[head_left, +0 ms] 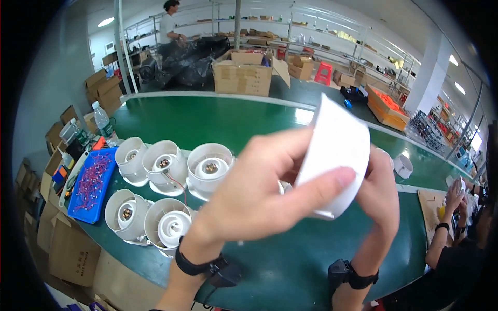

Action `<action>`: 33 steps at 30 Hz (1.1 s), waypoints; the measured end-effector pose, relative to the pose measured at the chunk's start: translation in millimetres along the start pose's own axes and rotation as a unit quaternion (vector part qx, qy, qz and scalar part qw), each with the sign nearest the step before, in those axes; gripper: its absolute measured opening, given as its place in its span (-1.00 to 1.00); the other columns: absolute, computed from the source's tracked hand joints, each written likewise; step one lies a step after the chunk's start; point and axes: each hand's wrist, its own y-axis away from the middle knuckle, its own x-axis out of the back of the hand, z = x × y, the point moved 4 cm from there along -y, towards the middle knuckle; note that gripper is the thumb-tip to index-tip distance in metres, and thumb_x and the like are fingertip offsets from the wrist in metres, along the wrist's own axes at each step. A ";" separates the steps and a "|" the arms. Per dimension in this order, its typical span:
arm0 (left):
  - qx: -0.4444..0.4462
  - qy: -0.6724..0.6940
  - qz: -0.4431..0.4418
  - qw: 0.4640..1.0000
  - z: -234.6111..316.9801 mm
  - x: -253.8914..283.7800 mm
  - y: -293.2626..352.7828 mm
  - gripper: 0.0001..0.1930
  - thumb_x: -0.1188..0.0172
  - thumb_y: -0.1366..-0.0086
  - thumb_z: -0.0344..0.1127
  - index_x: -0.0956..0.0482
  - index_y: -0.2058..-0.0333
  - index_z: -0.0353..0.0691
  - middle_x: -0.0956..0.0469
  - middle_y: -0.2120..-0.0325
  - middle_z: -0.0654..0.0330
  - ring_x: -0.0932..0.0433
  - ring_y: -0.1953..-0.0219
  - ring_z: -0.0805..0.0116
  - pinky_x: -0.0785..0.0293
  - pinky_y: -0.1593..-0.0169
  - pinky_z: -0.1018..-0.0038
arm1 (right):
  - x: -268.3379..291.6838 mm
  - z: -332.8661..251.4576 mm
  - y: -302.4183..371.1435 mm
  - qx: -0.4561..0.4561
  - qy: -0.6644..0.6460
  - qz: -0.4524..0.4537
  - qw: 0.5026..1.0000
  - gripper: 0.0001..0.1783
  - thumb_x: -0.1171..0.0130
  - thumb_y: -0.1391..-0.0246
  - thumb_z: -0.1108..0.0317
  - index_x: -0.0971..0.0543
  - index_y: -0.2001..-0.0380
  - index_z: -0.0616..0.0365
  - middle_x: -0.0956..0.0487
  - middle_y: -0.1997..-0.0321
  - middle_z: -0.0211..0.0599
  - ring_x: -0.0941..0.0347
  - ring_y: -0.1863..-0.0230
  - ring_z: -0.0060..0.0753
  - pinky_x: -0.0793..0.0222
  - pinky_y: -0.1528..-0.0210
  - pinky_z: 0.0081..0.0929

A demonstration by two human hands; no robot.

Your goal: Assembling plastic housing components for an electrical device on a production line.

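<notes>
My left hand [270, 192] grips a white plastic housing [337, 155], thumb pressed on its smooth outer wall and fingers on the far side. It is raised above the green table and tilted. Behind the housing is my right hand [381, 179]; its fingers are hidden, so I cannot tell how they lie on it. To the left of my hands stand several round white housings with inner rings, among them one with a copper-coloured centre [211, 167] and one with a red wire [165, 164]. A nearer housing [172, 228] sits partly behind my left wrist.
A blue tray [88, 207] of red-and-dark wires lies at the left edge, near plastic bottles [105, 124]. Another white housing [403, 166] stands to the right. Across the green table [207, 114] is a cardboard box [241, 78]. A co-worker's hands [455, 197] are at far right.
</notes>
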 end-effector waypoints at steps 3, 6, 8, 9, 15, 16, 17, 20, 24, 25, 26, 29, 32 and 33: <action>-0.025 -0.122 -0.025 0.992 3.8 -5.4 2.3 -0.72 -0.27 -0.31 -0.25 -0.59 0.12 -0.34 -0.63 0.47 0.15 -0.61 0.45 0.45 -0.49 0.37 0.55 | 5.9 -23.6 10.4 -0.061 0.084 -0.081 0.991 -0.73 -0.05 -0.08 0.54 -0.53 0.14 0.44 -0.63 0.41 0.08 -0.62 0.42 -0.09 -0.47 0.35 -0.42; 0.006 -0.125 -0.055 0.991 4.7 -6.9 -1.4 -0.70 -0.30 -0.29 -0.26 -0.60 0.10 -0.34 -0.66 0.43 0.17 -0.63 0.42 0.47 -0.51 0.36 0.54 | 15.9 -52.6 29.4 0.016 0.141 0.016 0.990 -0.73 -0.06 -0.13 0.50 -0.54 0.12 0.41 -0.62 0.36 0.11 -0.62 0.36 -0.04 -0.47 0.25 -0.41; 0.026 -0.088 -0.060 0.994 1.2 -10.6 -7.0 -0.67 -0.32 -0.27 -0.27 -0.61 0.05 -0.33 -0.68 0.40 0.18 -0.61 0.39 0.52 -0.52 0.32 0.54 | 26.7 -62.0 40.4 -0.009 0.073 0.018 0.997 -0.69 -0.09 -0.16 0.47 -0.54 0.05 0.41 -0.64 0.30 0.02 -0.61 0.26 -0.17 -0.43 0.14 -0.42; 0.013 -0.046 -0.074 0.996 -1.1 -12.1 -8.6 -0.68 -0.34 -0.26 -0.30 -0.63 0.06 -0.33 -0.69 0.39 0.19 -0.61 0.38 0.54 -0.52 0.29 0.54 | 27.0 -63.2 43.0 -0.025 -0.051 0.067 0.996 -0.66 -0.05 -0.23 0.36 -0.55 0.06 0.42 -0.63 0.29 -0.09 -0.55 0.28 -0.33 -0.39 0.17 -0.49; -0.042 -0.050 -0.131 0.989 2.8 -30.6 -22.6 -0.75 -0.39 -0.20 -0.36 -0.69 0.17 -0.33 -0.70 0.37 0.16 -0.60 0.34 0.56 -0.53 0.21 0.54 | 22.1 -69.3 38.0 -0.041 -0.185 0.116 0.975 -0.41 -0.10 -0.17 0.15 -0.46 -0.08 0.50 -0.61 0.14 -0.14 -0.50 0.14 -0.46 -0.36 0.05 -0.56; -0.046 -0.082 -0.118 0.989 0.0 -31.6 -19.7 -0.76 -0.40 -0.19 -0.36 -0.70 0.19 -0.33 -0.70 0.38 0.16 -0.60 0.34 0.56 -0.53 0.22 0.53 | 26.0 -62.6 39.0 -0.042 -0.183 0.113 0.976 -0.41 -0.10 -0.17 0.15 -0.46 -0.08 0.50 -0.61 0.14 -0.14 -0.50 0.14 -0.46 -0.36 0.05 -0.56; -0.054 -0.074 -0.106 0.990 0.6 -35.5 -17.7 -0.76 -0.40 -0.18 -0.35 -0.69 0.19 -0.33 -0.70 0.41 0.15 -0.61 0.36 0.54 -0.52 0.25 0.53 | 27.9 -60.5 40.5 -0.015 -0.225 0.058 0.973 -0.51 -0.12 -0.17 0.34 -0.46 -0.08 0.49 -0.59 0.07 -0.11 -0.48 0.06 -0.46 -0.34 0.00 -0.53; -0.012 -0.088 -0.091 0.992 5.1 -34.2 -6.0 -0.77 -0.39 -0.18 -0.34 -0.69 0.21 -0.32 -0.69 0.43 0.15 -0.61 0.41 0.51 -0.50 0.29 0.51 | 14.8 -62.5 39.3 -0.022 -0.307 0.028 0.951 -0.70 -0.17 -0.20 0.48 -0.52 0.04 0.44 -0.63 0.12 -0.12 -0.51 0.07 -0.52 -0.36 0.08 -0.57; -0.011 -0.164 -0.065 0.984 27.0 -33.1 -0.4 -0.77 -0.39 -0.17 -0.34 -0.66 0.24 -0.33 -0.67 0.46 0.07 -0.64 0.45 0.38 -0.50 0.36 0.47 | 8.1 -70.9 39.3 -0.084 -0.268 0.061 0.958 -0.30 -0.26 0.00 0.18 -0.42 -0.07 0.57 -0.61 0.07 0.18 -0.62 0.10 -0.22 -0.49 0.00 -0.44; -0.009 -0.165 -0.063 0.984 26.9 -31.4 0.1 -0.77 -0.39 -0.17 -0.34 -0.66 0.24 -0.33 -0.67 0.46 0.07 -0.64 0.45 0.38 -0.50 0.36 0.47 | 7.3 -72.2 39.5 -0.087 -0.241 0.081 0.963 -0.35 -0.26 -0.04 0.19 -0.44 -0.05 0.56 -0.63 0.12 0.12 -0.63 0.17 -0.28 -0.50 0.07 -0.51; -0.017 -0.168 -0.047 0.984 26.8 -28.7 0.2 -0.77 -0.38 -0.17 -0.34 -0.66 0.24 -0.33 -0.66 0.48 0.06 -0.64 0.48 0.35 -0.49 0.38 0.48 | 2.6 -74.2 40.0 -0.088 -0.243 0.079 0.963 -0.35 -0.26 -0.04 0.19 -0.44 -0.05 0.56 -0.63 0.12 0.12 -0.63 0.17 -0.28 -0.50 0.07 -0.51; -0.028 -0.165 -0.034 0.985 20.9 -24.5 -0.2 -0.77 -0.37 -0.17 -0.33 -0.65 0.25 -0.33 -0.65 0.51 0.08 -0.63 0.52 0.30 -0.49 0.42 0.48 | -6.8 -77.0 41.9 -0.072 -0.171 0.206 0.961 -0.65 -0.12 -0.28 0.30 -0.52 0.11 0.48 -0.63 0.30 -0.25 -0.49 0.35 -0.64 -0.34 0.29 -0.71; -0.037 -0.173 -0.027 0.984 16.2 -26.6 -2.0 -0.78 -0.37 -0.18 -0.31 -0.65 0.25 -0.32 -0.64 0.54 0.10 -0.63 0.55 0.28 -0.49 0.44 0.48 | 1.0 -77.8 37.5 -0.061 -0.130 0.151 0.978 -0.78 -0.11 -0.28 0.39 -0.56 0.24 0.40 -0.63 0.35 -0.26 -0.49 0.30 -0.62 -0.33 0.32 -0.63; -0.046 -0.186 -0.017 0.981 17.3 -28.8 -2.6 -0.78 -0.37 -0.18 -0.31 -0.65 0.25 -0.31 -0.64 0.55 0.10 -0.63 0.56 0.27 -0.49 0.45 0.48 | 0.1 -72.4 34.1 -0.060 -0.134 0.149 0.978 -0.78 -0.11 -0.28 0.39 -0.56 0.24 0.40 -0.63 0.35 -0.26 -0.49 0.30 -0.62 -0.33 0.32 -0.63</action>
